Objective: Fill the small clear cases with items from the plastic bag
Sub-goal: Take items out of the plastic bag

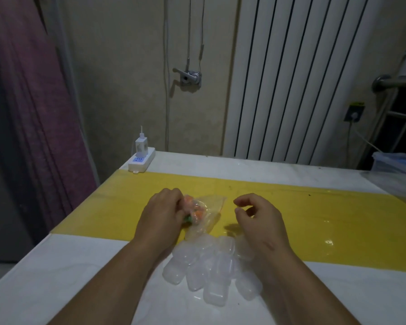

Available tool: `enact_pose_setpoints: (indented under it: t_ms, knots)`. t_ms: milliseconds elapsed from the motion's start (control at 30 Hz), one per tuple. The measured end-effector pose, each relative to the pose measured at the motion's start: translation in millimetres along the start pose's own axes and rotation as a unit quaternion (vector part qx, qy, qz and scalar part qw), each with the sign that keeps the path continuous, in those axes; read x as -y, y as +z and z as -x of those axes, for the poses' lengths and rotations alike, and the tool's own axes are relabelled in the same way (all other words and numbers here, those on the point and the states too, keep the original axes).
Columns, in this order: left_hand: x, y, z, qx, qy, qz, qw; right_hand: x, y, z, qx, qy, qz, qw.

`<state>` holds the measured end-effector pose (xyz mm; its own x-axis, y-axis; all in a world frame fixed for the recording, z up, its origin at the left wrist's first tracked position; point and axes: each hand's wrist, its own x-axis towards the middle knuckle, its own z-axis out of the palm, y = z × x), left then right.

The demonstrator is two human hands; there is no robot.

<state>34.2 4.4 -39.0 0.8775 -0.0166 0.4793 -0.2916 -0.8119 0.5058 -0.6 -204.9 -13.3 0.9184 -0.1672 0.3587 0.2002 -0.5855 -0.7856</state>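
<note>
Head view, dim room, table (pixel 56 266) white with yellow band across mid frame. No readable writing or brand anywhere; markings on charger too small to tell. Left hand (pixel 161 213) at frame centre-left, palm down, fingers curled round left end of plastic bag (pixel 203 214), gripping it on the yellow band. Orange and green items (pixel 192 211) bunched inside bag just beside left fingertips. Right hand (pixel 256 214) at centre-right, apart from bag, raised slightly over table, fingers loosely curled with thumb and forefinger near each other, holding nothing. Both forearms entering from bottom edge, angled inward. Pile of small clear cases (pixel 211 266) lower centre between the forearms, on white part of table, touching lower tip of bag; all look closed, contents not visible. White power strip (pixel 142 161) with plugged charger (pixel 141 144) at table's far left corner. Radiator (pixel 291 78) upper right. Purple curtain (pixel 33 102) far left. Crumpled clear plastic (pixel 394 181) at right edge.
</note>
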Motion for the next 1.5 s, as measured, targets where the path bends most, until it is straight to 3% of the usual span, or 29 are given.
enact_pose_setpoints:
  t_ms: [167,300,500,800,1067,1200,1333,1500]
  knots:
    - [0.9,1.4,1.0,0.020,-0.036,0.075,0.996,2.5,8.3,0.1,0.118,0.000,0.064,0.991]
    - [1.2,-3.5,0.1,0.008,-0.110,0.171,0.979,4.9,10.3,-3.5,0.143,-0.004,0.102,0.984]
    - [1.1,-0.4,0.9,0.047,-0.131,0.124,0.982,1.5,15.6,-16.2,0.179,0.009,0.139,0.974]
    - [6.2,5.4,-1.8,0.002,-0.100,0.102,0.990,15.6,22.7,-35.1,0.136,0.035,0.182,0.973]
    - [7.9,7.2,-4.2,-0.019,-0.084,0.130,0.988,17.9,37.3,-31.0,0.202,-0.089,0.121,0.968]
    - [9.6,6.6,-4.9,-0.017,-0.117,0.188,0.975,12.4,37.8,-33.1,0.221,-0.083,0.170,0.957]
    - [5.4,4.0,-3.8,-0.011,-0.198,0.316,0.928,4.3,38.5,-31.0,0.235,-0.027,0.159,0.958]
    - [6.7,2.0,-3.3,0.000,-0.187,0.251,0.950,3.7,43.4,-29.3,0.228,-0.024,0.131,0.965]
